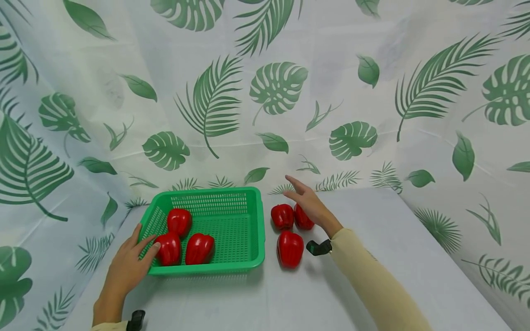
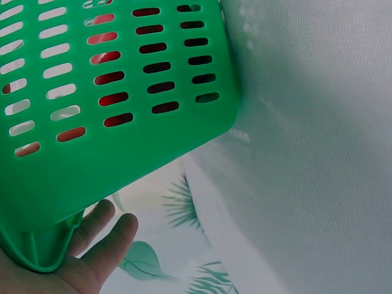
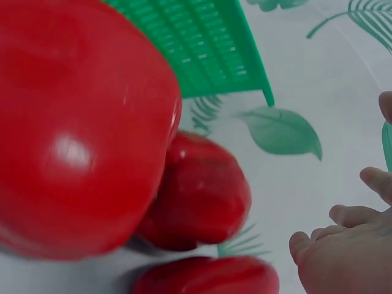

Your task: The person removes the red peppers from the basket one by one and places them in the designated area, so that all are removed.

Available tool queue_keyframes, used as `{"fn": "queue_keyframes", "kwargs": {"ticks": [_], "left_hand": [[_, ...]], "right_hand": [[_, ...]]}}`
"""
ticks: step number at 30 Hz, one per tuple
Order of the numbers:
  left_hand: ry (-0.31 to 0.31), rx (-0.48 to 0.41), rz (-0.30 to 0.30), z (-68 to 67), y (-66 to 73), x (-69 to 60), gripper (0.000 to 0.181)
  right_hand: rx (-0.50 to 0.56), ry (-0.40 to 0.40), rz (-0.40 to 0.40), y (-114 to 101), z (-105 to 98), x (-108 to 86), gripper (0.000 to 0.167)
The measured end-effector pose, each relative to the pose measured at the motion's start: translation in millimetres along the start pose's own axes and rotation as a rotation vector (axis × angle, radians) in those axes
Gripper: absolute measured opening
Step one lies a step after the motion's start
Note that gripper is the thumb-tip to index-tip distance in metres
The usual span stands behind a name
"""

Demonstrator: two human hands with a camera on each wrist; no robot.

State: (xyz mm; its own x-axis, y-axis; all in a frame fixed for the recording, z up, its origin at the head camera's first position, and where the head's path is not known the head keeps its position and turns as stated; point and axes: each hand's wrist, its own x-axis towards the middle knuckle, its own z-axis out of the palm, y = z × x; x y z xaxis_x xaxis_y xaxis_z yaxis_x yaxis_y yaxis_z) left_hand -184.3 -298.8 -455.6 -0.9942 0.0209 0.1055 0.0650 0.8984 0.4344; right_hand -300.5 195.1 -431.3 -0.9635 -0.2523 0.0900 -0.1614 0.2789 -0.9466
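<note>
My left hand (image 1: 128, 264) holds the left rim of a green plastic basket (image 1: 260, 230), thumb on the inner side. In the left wrist view, two extended fingers (image 2: 113, 248) show past the rim. Inside the basket, toward its left, lie three glossy, lobed red fruits (image 1: 200, 249); whether they are apples or bell peppers I cannot tell. To the basket's right, three more red fruits (image 1: 290, 249) sit close together on the table. Above the rear ones, my right hand (image 1: 308, 201) hovers with fingers extended and nothing held, partly hiding the rear right fruit (image 1: 303, 218).
A white cloth covers the table (image 1: 372, 220). Behind and at both sides hangs a white curtain (image 1: 323, 82) printed with green leaves, close behind the basket. Each wrist wears a small black device (image 1: 319, 248).
</note>
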Motion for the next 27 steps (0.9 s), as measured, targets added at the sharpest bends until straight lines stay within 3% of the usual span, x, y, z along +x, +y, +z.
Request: {"fn": "queue_keyframes", "kwargs": {"ticks": [10,22,27], "left_hand": [[-0.009,0.004,-0.008,1.0,-0.2,-0.4,0.067],[0.003,0.004,0.002,0.1,3.0,-1.4,0.065],[-0.005,0.008,-0.009,0.1,2.9,-0.6,0.066]], "right_hand": [[0.042,-0.051,-0.017,-17.2,22.1,4.7,0.07],[0.015,-0.097,0.008,-37.6,55.8,2.7,0.072],[0.08,-0.121,-0.009,-45.2,70.6,5.2,0.073]]}}
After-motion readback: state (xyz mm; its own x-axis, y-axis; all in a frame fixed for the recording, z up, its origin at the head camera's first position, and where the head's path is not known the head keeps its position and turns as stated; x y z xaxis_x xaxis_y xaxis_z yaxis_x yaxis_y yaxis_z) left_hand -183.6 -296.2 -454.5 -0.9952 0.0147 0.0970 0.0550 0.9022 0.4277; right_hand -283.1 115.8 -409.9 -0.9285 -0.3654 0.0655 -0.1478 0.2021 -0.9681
